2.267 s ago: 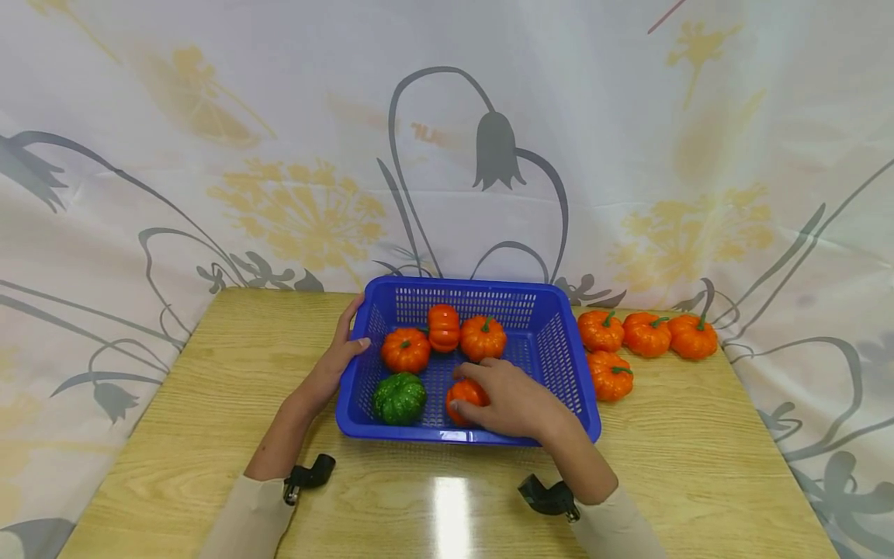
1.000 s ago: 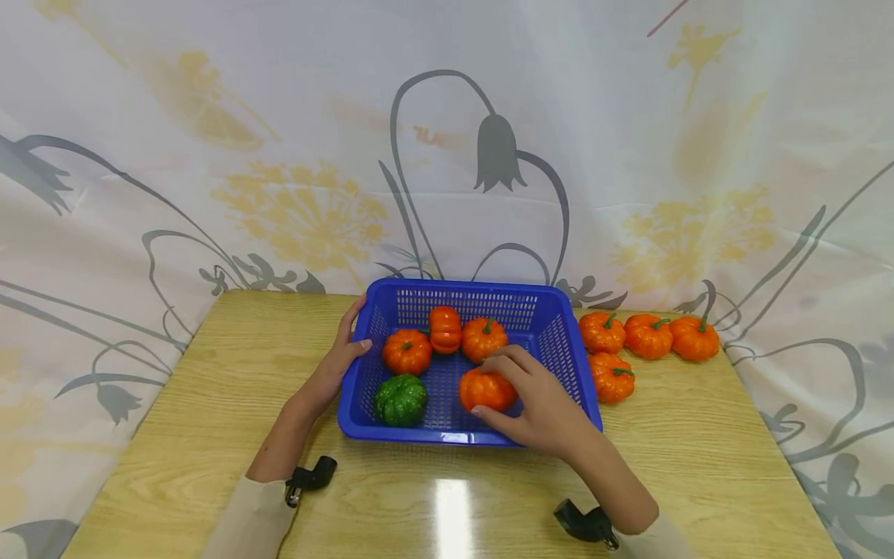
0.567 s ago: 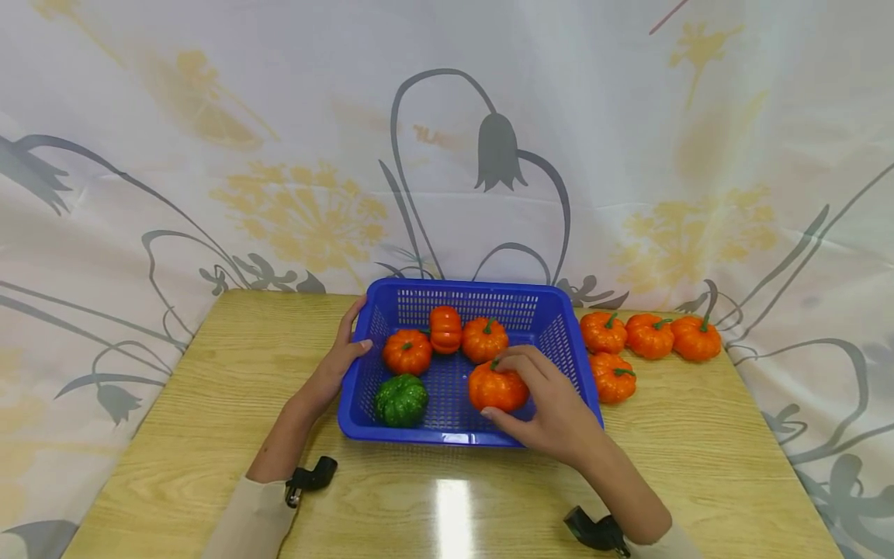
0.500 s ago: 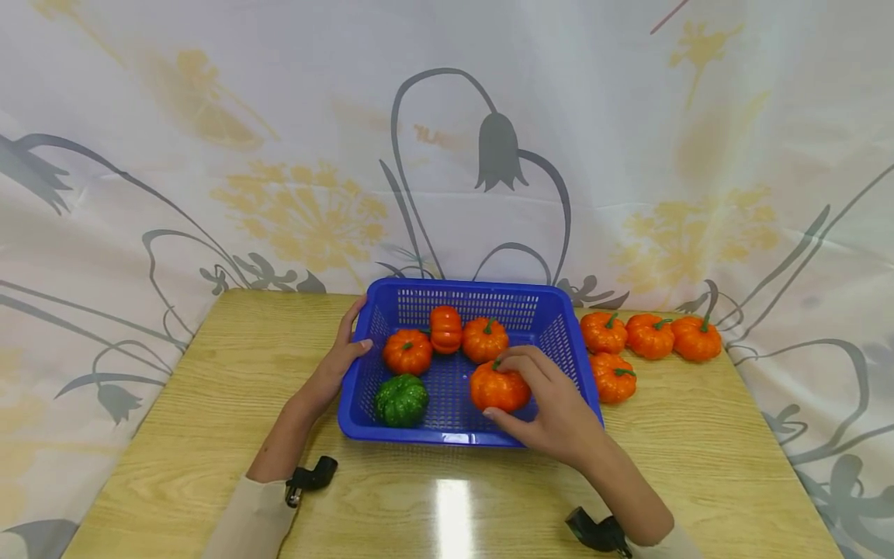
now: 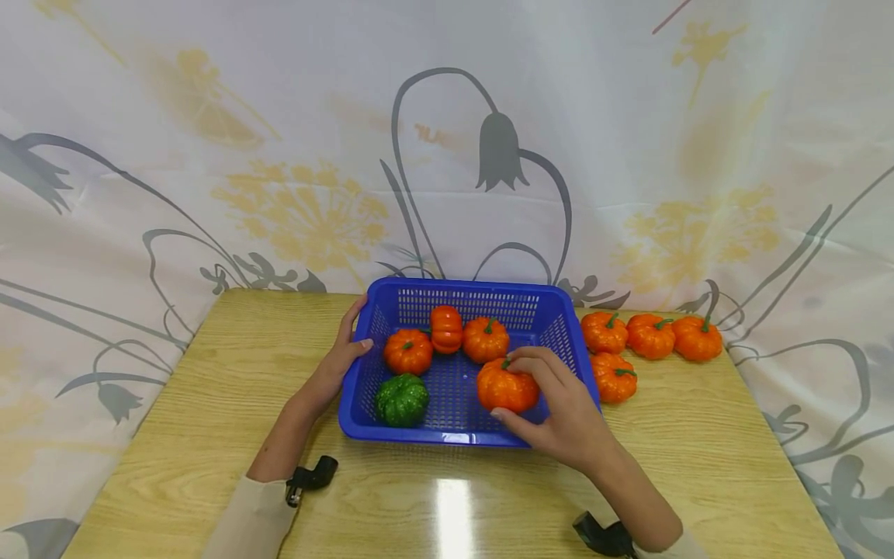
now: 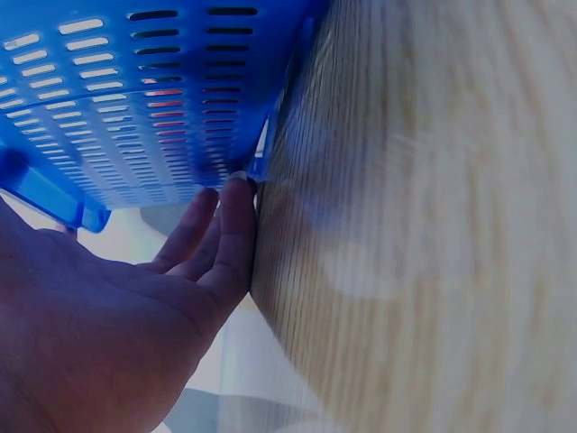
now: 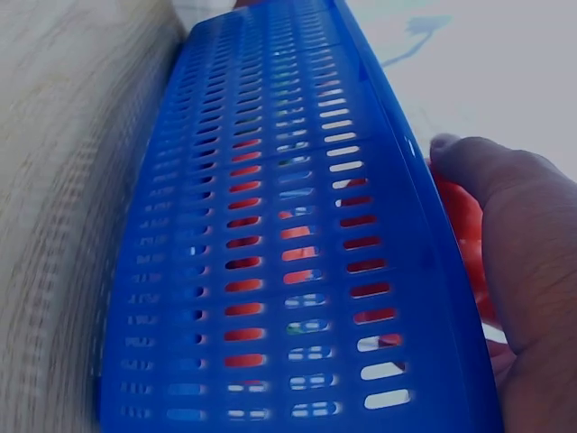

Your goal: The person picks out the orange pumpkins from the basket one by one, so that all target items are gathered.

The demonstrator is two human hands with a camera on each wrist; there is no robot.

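Observation:
A blue perforated plastic basket (image 5: 447, 437) sits on the table. At its left side my left hand (image 5: 334, 366) holds it, thumb over the rim; in the left wrist view the fingers (image 6: 236, 230) reach the basket's outer wall low down. My right hand (image 5: 569, 419) grips an orange pumpkin (image 5: 501, 390) with a green stem, above the basket's front right part. In the right wrist view the basket wall partly hides this pumpkin (image 7: 464, 239). Also inside are a green pumpkin (image 5: 401, 401) and orange pumpkins at the left (image 5: 408, 353), one on its side (image 5: 445, 329), and one behind (image 5: 485, 340).
Right of the basket, several orange pumpkins lie on the wooden table (image 5: 698, 450): three in a back row, such as the middle pumpkin (image 5: 649, 337), and a nearer pumpkin (image 5: 613, 379) beside the basket rim. A patterned curtain (image 5: 279, 155) hangs behind the table.
My right hand has lifted the orange pumpkin from the front middle of the basket and moved it to the right. The left hand and the basket have stayed in place.

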